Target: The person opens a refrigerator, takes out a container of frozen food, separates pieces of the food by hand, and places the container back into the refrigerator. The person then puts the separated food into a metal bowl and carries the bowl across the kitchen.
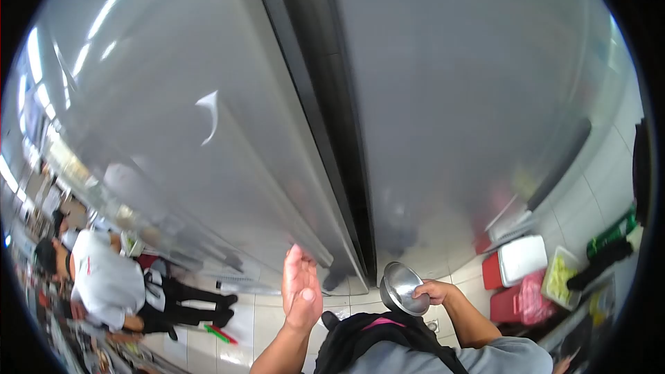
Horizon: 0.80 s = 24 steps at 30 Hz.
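gray metallic panels (471,83) are towering over a pale tiled floor (270,305), a dark gap running between them, as a person is standing close by with both hands in view. the right hand (432,292) is gripping a shiny metal bowl (400,285) at its rim, thumb and fingers closing on the edge while the bowl is tilting out beyond the fingertips, toward the left hand's side. the left hand (303,292) is extending upward near the left panel, its fingers stretching straight and close together, holding nothing; whether they are touching the panel, one cannot tell. at left, a co-worker (107,273) in a white top is standing near a red-and-green object (222,334) on the floor; at right, a pink bag (537,298) is resting beside a red-and-white container (523,260).
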Each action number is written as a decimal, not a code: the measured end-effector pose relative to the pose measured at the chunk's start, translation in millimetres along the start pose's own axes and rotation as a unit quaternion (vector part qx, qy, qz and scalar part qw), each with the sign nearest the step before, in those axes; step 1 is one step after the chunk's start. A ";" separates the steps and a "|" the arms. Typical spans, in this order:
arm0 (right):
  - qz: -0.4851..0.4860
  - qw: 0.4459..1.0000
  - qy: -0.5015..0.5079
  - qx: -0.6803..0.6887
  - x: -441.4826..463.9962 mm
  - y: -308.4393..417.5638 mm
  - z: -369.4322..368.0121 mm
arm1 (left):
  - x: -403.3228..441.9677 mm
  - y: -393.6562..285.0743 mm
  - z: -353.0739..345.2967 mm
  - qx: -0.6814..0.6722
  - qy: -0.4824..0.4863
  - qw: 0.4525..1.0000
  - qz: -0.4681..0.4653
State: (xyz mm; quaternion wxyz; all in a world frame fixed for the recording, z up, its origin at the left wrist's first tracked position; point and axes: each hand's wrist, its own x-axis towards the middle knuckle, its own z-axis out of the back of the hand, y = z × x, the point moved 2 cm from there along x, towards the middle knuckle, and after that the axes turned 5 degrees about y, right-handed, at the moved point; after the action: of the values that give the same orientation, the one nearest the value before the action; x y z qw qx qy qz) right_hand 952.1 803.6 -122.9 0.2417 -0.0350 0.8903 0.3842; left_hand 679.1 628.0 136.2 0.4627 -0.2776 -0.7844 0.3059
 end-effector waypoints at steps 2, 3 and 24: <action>-0.031 0.999 0.024 -0.013 5.0 -7.2 8.0 | -40.9 -20.0 -6.6 0.007 -0.033 0.999 -0.023; -0.032 0.999 0.030 -0.001 5.2 -7.2 7.1 | -56.8 -35.2 -12.4 -0.001 -0.046 0.998 -0.037; -0.007 0.988 0.151 0.025 79.0 76.6 -159.7 | -127.1 -157.0 -85.9 0.762 -0.042 0.632 -0.135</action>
State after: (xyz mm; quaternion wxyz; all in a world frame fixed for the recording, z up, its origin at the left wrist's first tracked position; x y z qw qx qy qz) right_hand 799.1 755.2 -14.1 0.1084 -0.0931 0.9256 0.3505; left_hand 785.3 452.4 214.3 0.5121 0.2963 -0.3197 0.7401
